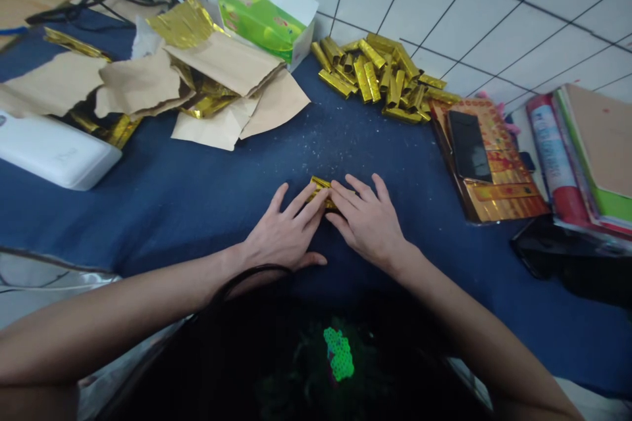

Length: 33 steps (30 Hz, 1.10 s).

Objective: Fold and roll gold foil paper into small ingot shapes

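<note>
A small piece of gold foil paper (320, 182) lies on the blue tabletop in front of me, mostly covered by my fingers. My left hand (286, 230) rests palm down, its fingers stretched out and the tips on the foil's left part. From the other side, my right hand (370, 220) reaches over the foil's right part with spread fingers, its index finger touching or nearly touching the left fingertips. Beyond them, against the tiled wall, is a pile of folded gold foil tubes (372, 72).
Torn brown paper (227, 62) and gold sheets (182, 23) lie at the left, near a white power bank (59, 151) and a green tissue pack (264, 16). At the right, a phone (469, 145) lies on a gold-and-red packet (508, 174), beside stacked books (597, 151).
</note>
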### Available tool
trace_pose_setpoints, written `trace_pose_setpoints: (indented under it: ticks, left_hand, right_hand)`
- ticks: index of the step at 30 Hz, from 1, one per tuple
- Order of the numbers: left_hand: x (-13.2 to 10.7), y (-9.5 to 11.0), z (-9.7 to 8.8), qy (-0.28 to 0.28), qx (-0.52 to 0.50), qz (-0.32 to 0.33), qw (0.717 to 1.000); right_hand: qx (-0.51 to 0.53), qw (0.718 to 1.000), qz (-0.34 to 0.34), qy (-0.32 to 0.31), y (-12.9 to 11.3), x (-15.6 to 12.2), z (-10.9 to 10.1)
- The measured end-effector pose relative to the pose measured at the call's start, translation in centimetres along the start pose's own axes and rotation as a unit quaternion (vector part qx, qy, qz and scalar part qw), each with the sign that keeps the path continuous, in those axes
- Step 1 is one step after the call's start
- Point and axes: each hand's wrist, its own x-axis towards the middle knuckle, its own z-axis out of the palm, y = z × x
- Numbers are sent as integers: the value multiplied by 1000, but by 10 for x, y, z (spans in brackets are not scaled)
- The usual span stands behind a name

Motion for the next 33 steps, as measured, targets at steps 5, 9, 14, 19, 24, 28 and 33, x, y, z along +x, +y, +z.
trace_pose_setpoints:
  ticks: [5,9,14,19,24,28,33]
  left_hand:
    - [6,3,-6,-8,-3,-9,1000]
    - [14,2,-17,-39,-7,-21,999]
    - [22,-9,-24,-44,-4,-10,999]
    - [28,-17,-22,-34,-3,1,999]
    - [32,-19,-20,-18,1,-3,1000]
    - [32,-21,-24,-38,2,-18,999]
    - [34,-16,-28,-87,-20,-3,996]
  right_hand:
    - [26,1000,-1,8,6,7,-1]
    - [98,994,53,11,14,15,0]
    - [194,975,103,-30,19,14,0]
    - [146,982,96,-72,11,0,-5]
    - [37,998,23,-44,0,-10,-13]
    - [12,999,-42,-9,5,-10,-14]
    - [71,992,-99,-9,27,-2,-9]
